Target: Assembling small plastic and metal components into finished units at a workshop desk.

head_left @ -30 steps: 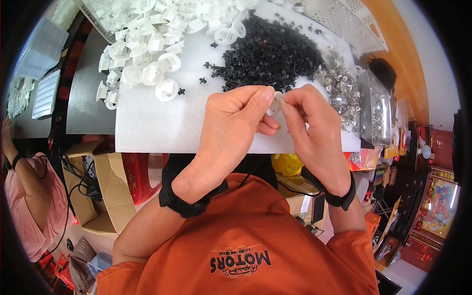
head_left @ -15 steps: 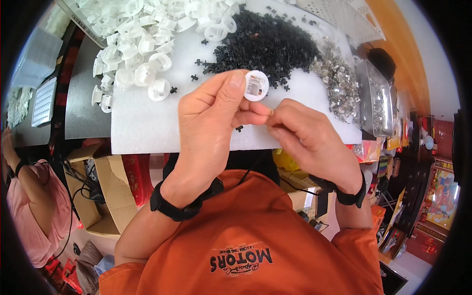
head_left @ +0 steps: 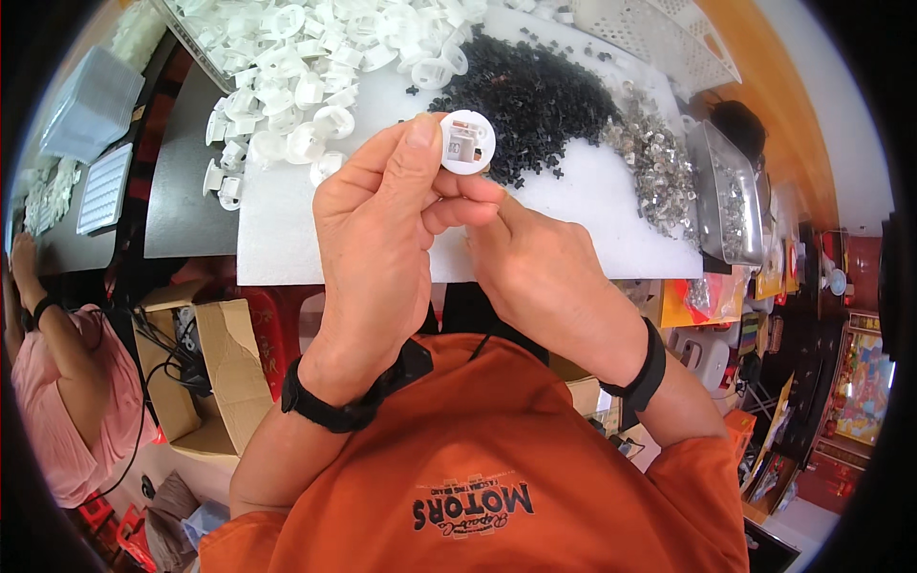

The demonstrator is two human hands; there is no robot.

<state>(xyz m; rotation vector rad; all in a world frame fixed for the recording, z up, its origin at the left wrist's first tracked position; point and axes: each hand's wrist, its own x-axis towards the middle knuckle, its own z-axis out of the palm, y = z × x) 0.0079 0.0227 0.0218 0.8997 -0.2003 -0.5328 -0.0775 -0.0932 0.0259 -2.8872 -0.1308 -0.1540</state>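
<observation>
Disc (head_left: 468, 142), white and boxy-centred, is pinched by left hand (head_left: 377, 220); whether right hand (head_left: 544, 260) holds anything is hidden.

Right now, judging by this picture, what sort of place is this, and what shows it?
Probably a small assembly workspace: heaps of white plastic parts and black cross-shaped pieces lie on a white sheet, and the left fingers hold a round white part.

Looks like matt, fine-grained foam on the mat (head_left: 602, 188). Shows smooth plastic on the disc (head_left: 466, 143) above the mat, duller plastic on the crosses (head_left: 540, 84) upon it. Gleams like metal on the tray (head_left: 709, 181) right of the mat. Reads as matt cardboard on the box (head_left: 234, 368) below its left end, soft cloth on the shirt (head_left: 478, 406) below it.
</observation>
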